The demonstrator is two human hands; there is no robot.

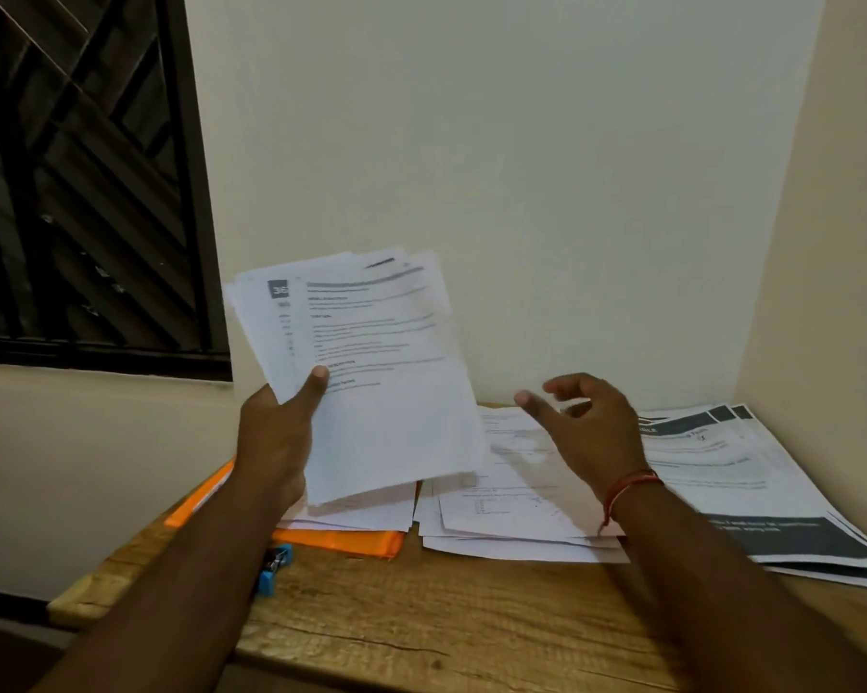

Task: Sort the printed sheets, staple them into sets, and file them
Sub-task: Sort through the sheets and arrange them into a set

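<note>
My left hand [276, 432] holds a fanned stack of printed sheets [371, 372] upright above the table, thumb on the front page. My right hand [586, 432] hovers open to the right of the stack, fingers spread, holding nothing, above a loose pile of white sheets [501, 512] on the table. A further pile of sheets with dark grey header bands [751, 472] lies at the right. An orange file folder [341, 540] lies flat under some sheets at the left. A blue stapler [274, 567] sits by the folder, partly hidden by my left forearm.
The wooden table [446, 622] stands in a room corner, with walls behind and to the right. A dark barred window [81, 182] is at the upper left. The table's left edge is near the stapler.
</note>
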